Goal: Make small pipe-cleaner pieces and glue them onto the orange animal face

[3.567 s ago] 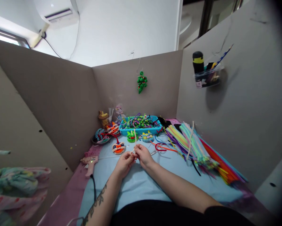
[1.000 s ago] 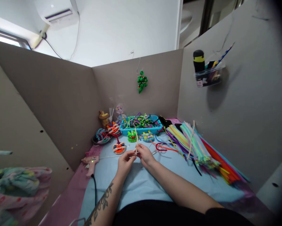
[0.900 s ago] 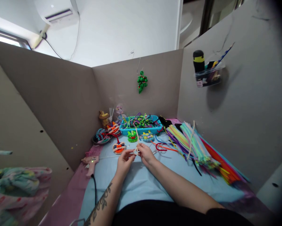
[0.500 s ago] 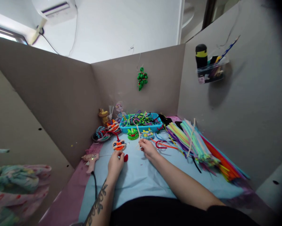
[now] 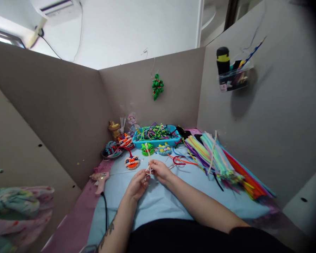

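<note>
A cream pipe cleaner stands up from the fingers of my right hand, which is closed on it. Fingertips of my left hand meet the right ones at its lower end and pinch it there; a ring shows on that hand. Just beyond my hands sit small pipe-cleaner animal heads: an orange and white one, a green one behind the cream strand, and a blue and yellow one. The exact grip between the fingertips is partly hidden.
A pink glue gun with a black cord lies left. Behind, a blue tray holds tangled pipe cleaners. Pipe-cleaner bundles lie right, near a bent red piece. Grey panels enclose the table; a small basket hangs right.
My left hand has moved up and right to meet my right hand, which shifted slightly left with the cream pipe cleaner. The red piece beside my left hand is out of sight.
</note>
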Demonstrator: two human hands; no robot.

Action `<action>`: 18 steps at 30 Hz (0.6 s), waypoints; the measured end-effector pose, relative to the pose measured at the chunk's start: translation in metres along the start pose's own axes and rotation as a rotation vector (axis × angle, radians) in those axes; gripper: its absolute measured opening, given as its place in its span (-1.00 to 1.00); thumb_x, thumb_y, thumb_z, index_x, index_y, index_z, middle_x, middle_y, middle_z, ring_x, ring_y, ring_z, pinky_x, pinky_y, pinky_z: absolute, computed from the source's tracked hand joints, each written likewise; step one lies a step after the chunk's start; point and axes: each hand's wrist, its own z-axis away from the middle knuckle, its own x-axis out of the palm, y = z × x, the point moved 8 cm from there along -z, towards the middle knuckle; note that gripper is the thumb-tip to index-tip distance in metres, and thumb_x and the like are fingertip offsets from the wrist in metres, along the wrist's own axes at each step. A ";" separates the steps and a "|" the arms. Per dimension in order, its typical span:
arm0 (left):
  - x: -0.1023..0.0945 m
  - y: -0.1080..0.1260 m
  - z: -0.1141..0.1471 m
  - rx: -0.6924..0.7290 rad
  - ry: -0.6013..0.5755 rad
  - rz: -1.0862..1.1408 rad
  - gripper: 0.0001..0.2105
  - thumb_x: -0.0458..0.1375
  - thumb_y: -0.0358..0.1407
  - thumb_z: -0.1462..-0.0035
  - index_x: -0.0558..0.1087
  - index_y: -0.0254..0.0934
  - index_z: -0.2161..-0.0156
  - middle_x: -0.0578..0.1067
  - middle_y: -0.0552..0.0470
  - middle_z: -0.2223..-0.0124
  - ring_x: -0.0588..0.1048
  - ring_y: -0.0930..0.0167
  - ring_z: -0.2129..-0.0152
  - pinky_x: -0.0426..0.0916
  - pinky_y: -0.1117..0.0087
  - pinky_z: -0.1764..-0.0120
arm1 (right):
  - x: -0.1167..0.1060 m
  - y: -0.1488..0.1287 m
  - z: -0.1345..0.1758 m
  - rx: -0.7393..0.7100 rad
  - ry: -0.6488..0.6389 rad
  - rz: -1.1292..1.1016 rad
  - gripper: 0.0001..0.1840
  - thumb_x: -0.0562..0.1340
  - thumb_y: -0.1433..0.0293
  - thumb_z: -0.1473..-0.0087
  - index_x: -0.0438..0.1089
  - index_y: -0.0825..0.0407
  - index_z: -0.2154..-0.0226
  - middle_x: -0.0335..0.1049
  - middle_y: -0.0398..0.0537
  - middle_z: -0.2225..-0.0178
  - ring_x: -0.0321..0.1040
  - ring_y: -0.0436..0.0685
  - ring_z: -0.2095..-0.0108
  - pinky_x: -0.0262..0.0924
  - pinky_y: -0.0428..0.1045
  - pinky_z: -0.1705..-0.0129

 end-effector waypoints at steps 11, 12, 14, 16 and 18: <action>-0.010 0.061 0.021 0.082 -0.042 -0.097 -0.72 0.32 -0.31 0.19 0.41 -0.31 0.31 0.31 0.12 0.44 0.11 0.69 0.68 -0.07 0.69 0.71 | 0.072 -0.018 -0.010 -0.113 -0.144 0.017 -0.72 0.28 0.21 0.20 0.26 0.07 0.59 0.26 -0.23 0.63 0.11 -0.08 0.60 -0.05 -0.13 0.51; -0.012 0.064 0.022 0.108 -0.028 -0.106 -0.71 0.32 -0.31 0.19 0.40 -0.30 0.31 0.32 0.13 0.43 0.10 0.69 0.69 -0.09 0.69 0.71 | 0.073 -0.018 -0.012 -0.123 -0.142 0.026 -0.72 0.27 0.21 0.19 0.26 0.08 0.58 0.26 -0.23 0.64 0.10 -0.09 0.61 -0.05 -0.13 0.52; -0.016 0.065 0.021 0.153 0.011 -0.119 -0.70 0.33 -0.30 0.21 0.38 -0.29 0.32 0.32 0.14 0.43 0.07 0.70 0.71 -0.10 0.68 0.71 | 0.070 -0.014 -0.015 -0.121 -0.127 0.033 -0.73 0.26 0.21 0.18 0.28 0.09 0.56 0.28 -0.21 0.63 0.09 -0.09 0.62 -0.06 -0.13 0.52; -0.020 0.058 0.019 0.149 0.036 -0.144 -0.70 0.34 -0.29 0.22 0.37 -0.31 0.35 0.32 0.14 0.45 0.06 0.71 0.71 -0.10 0.67 0.71 | 0.063 -0.009 -0.015 -0.104 -0.102 0.026 -0.74 0.27 0.23 0.20 0.28 0.09 0.55 0.30 -0.21 0.63 0.11 -0.09 0.62 -0.06 -0.13 0.53; -0.019 0.047 0.015 0.094 0.021 -0.190 -0.73 0.33 -0.29 0.20 0.38 -0.35 0.38 0.29 0.14 0.49 0.06 0.70 0.71 -0.11 0.66 0.71 | 0.058 -0.003 -0.013 -0.068 -0.103 0.022 -0.75 0.28 0.25 0.23 0.26 0.08 0.58 0.26 -0.23 0.67 0.11 -0.09 0.64 -0.06 -0.13 0.54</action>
